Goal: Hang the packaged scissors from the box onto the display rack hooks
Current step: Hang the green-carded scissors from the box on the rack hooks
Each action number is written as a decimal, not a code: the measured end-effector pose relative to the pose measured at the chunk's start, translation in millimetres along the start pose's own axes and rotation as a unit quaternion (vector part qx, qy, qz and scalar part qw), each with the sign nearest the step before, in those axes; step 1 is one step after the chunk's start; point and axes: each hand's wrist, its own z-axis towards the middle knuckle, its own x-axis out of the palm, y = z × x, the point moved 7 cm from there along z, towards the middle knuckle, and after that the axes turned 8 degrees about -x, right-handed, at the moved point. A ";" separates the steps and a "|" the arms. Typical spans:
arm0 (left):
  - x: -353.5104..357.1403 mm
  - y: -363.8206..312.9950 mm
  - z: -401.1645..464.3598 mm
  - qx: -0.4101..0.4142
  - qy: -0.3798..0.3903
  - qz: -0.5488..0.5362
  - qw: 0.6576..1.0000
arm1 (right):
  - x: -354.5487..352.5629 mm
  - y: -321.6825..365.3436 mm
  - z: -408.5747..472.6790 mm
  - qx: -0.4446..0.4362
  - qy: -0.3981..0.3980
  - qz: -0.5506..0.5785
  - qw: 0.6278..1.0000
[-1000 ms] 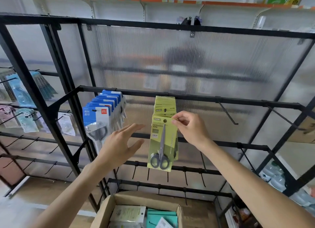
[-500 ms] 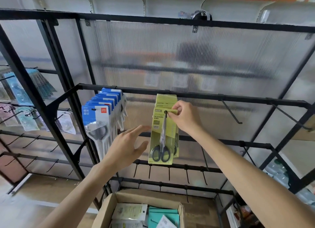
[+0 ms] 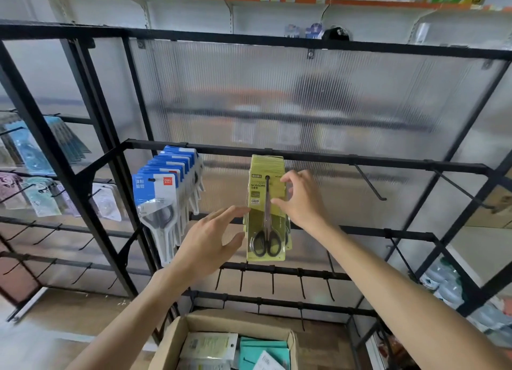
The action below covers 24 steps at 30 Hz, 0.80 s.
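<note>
Counted: two hands (image 3: 210, 239), one cardboard box (image 3: 169, 350), two full hooks (image 3: 267, 177), two bare long hooks (image 3: 370, 182) beside them.

"SCISSORS" and, lower down, "GRIP" are printed on the front green scissors card (image 3: 266, 203) hung on the rack. A red "deli" logo and white Chinese characters are carried by the front blue scissors pack (image 3: 155, 192). Other print is too blurred.

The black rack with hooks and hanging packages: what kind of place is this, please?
Most likely a stationery shop or its stockroom. The display rack carries rows of one product on hooks: green scissors packs and blue scissors packs. An open cardboard box of more packs stands below for restocking.
</note>
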 end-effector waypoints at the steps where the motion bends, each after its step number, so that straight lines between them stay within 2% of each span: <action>1: -0.3 0.6 -1.8 -0.001 0.001 0.001 1.000 | 0.0 1.5 -6.1 -0.012 -0.005 -0.003 1.000; 13: 9.7 -4.8 -16.5 0.008 0.019 0.010 1.000 | -3.6 29.5 -55.3 -0.084 -0.005 0.038 0.996; 21: 17.4 16.6 -35.3 -0.016 0.038 0.024 0.999 | 22.1 40.3 -100.8 -0.114 0.067 0.045 0.990; 24: 29.9 37.7 -52.8 -0.049 0.057 0.026 0.997 | 36.6 39.0 -118.6 -0.115 0.086 0.061 0.988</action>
